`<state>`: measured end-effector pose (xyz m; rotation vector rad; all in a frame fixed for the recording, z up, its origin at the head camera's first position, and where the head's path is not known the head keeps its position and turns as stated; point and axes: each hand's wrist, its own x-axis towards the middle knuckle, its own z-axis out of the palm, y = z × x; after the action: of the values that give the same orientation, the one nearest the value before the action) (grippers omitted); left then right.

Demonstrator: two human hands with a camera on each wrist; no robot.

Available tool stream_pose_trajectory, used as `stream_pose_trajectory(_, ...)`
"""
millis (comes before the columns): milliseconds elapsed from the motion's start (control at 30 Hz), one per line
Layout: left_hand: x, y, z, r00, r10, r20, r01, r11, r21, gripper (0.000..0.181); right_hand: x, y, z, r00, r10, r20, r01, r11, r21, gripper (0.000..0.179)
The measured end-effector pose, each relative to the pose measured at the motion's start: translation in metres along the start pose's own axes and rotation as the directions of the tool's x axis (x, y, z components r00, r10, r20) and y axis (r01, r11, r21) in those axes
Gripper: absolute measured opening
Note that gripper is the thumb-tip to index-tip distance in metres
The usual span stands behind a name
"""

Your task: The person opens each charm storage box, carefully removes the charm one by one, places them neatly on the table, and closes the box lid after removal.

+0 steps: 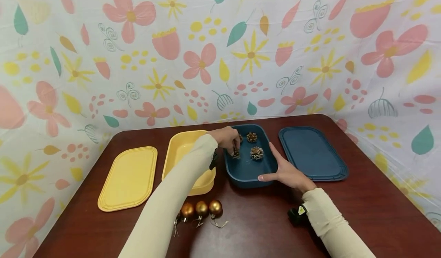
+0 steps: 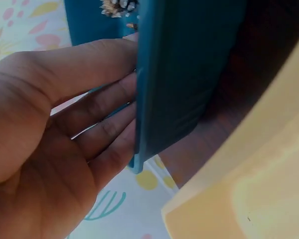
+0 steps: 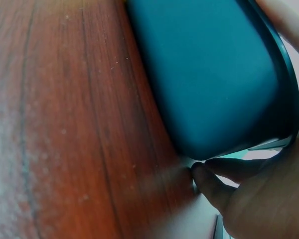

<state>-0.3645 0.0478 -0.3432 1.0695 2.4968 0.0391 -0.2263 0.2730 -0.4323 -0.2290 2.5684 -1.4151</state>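
Note:
My left hand [image 1: 227, 138] reaches over the side of a deep blue plastic container [image 1: 246, 176], fingers bent down around a pine cone [image 1: 236, 153] near its left wall. In the left wrist view the container wall [image 2: 189, 84] hides the fingertips. Two more pine cones, one at the back [image 1: 252, 137] and one in the middle [image 1: 256, 153], lie inside; another is partly covered by the left hand. Spread across the container's near right corner, my right hand [image 1: 289, 173] touches its outside with thumb and fingers extended.
Left of the blue container stands a yellow container [image 1: 206, 189], partly behind the left sleeve. A yellow lid [image 1: 128, 177] lies farther left, and a blue lid [image 1: 313, 153] lies right. Several copper-gold ball ornaments [image 1: 201, 209] sit in front on the dark wooden table [image 1: 255, 227].

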Motion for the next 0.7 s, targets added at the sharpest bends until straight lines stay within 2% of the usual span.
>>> stream_pose_trajectory(167, -0.01, -0.003, -0.004, 0.999, 0.036, -0.007, -0.036, 0.993, -0.108, 0.032, 0.003, -0.001, 0.001, 1.0, 0.006, 0.006, -0.006, 1.0, -0.003, 0.124)
stream_pose_trajectory(300, -0.019, -0.004, -0.009, 0.995, 0.094, -0.014, -0.095, 0.97, -0.226, 0.034, 0.001, -0.002, 0.001, 1.0, 0.027, 0.012, -0.027, 1.0, -0.004, 0.125)
stream_pose_trajectory(400, -0.028, -0.003, -0.011, 0.992, 0.129, -0.017, -0.126, 0.927, -0.354, 0.037, 0.0, -0.002, 0.0, 1.0, 0.027, 0.015, -0.027, 1.0, -0.008, 0.124)
stream_pose_trajectory(567, -0.044, -0.002, -0.009, 0.98, 0.188, -0.056, -0.189, 0.828, -0.528, 0.039, 0.0, -0.004, -0.001, 1.0, 0.014, 0.016, -0.014, 1.0, -0.01, 0.125)
stream_pose_trajectory(700, -0.055, -0.002, -0.008, 0.964, 0.248, -0.091, -0.257, 0.799, -0.544, 0.039, 0.0, -0.004, -0.001, 1.0, 0.014, 0.01, -0.014, 1.0, -0.005, 0.125)
